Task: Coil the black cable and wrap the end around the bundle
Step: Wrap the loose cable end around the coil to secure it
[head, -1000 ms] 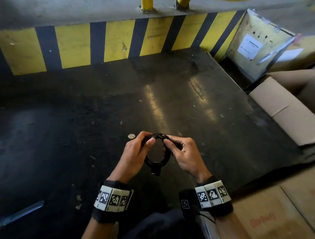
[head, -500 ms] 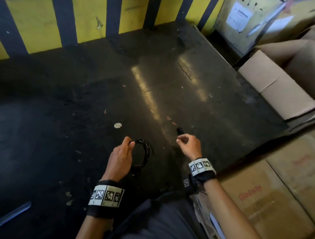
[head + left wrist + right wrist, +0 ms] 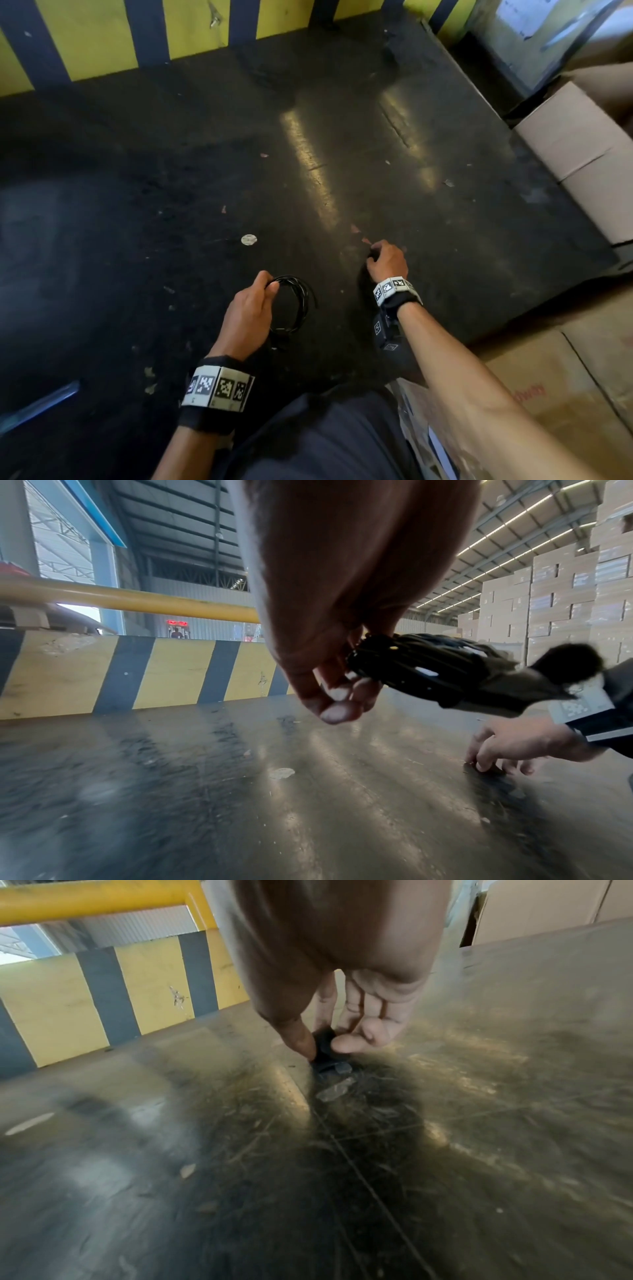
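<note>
The black cable (image 3: 297,301) is wound into a small round coil and hangs just above the dark floor plate (image 3: 445,240). My left hand (image 3: 271,286) pinches the coil's top left between thumb and fingers. In the left wrist view the coil (image 3: 421,666) juts right from my fingertips (image 3: 337,711). My right hand (image 3: 374,255) is down at the plate, to the right of the coil and apart from it. There, thumb and fingers pinch a small black piece (image 3: 324,1044) lying on the surface. I cannot tell whether that piece is joined to the cable.
A yellow and dark striped barrier (image 3: 102,44) closes the far side. Cardboard boxes (image 3: 579,144) stand along the right edge, with more (image 3: 565,394) at the near right. A small white disc (image 3: 249,239) and a few scraps lie on the plate.
A second ago both hands held the coil together. The right hand has let go and moved right and down to the plate, onto the small black piece. The left hand keeps the coil.
</note>
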A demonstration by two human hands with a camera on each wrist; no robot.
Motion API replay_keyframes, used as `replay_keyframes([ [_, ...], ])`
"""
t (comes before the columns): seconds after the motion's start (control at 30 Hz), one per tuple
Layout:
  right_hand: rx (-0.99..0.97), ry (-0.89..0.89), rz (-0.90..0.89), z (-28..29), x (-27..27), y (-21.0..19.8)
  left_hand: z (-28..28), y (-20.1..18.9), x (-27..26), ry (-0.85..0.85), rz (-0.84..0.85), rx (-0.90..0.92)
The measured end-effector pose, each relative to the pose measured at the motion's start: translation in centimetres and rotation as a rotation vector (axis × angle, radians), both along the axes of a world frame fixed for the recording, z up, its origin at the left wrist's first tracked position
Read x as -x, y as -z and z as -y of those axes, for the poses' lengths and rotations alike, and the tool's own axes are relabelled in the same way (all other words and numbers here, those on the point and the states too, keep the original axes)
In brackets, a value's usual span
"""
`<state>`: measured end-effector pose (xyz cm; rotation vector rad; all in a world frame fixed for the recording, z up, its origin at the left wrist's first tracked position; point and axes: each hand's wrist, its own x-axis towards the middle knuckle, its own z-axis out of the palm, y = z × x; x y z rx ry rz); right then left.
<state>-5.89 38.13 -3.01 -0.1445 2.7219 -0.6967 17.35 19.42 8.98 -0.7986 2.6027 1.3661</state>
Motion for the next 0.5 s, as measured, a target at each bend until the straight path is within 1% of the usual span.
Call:
replay_keyframes([
  [0.17, 0.237, 0.048, 0.034, 0.3, -0.3, -0.3, 0.2, 0.1, -0.6, -0.024, 0.029, 0.047],
  [0.27, 0.348, 0.032, 0.073, 0.3, -1.1, -1.1, 0.3, 0.1, -0.8, -0.040, 0.031, 0.025],
  [0.4, 0.556, -0.031, 0.077, 0.6, -2.5, -2.2, 0.1, -0.6, -1.0, -0.065, 0.013, -0.003],
  [0.5, 0.692, -0.026, 0.144, 1.2, -3.8, -3.7, -0.2, -1.1, -1.2, -0.077, -0.010, -0.022],
])
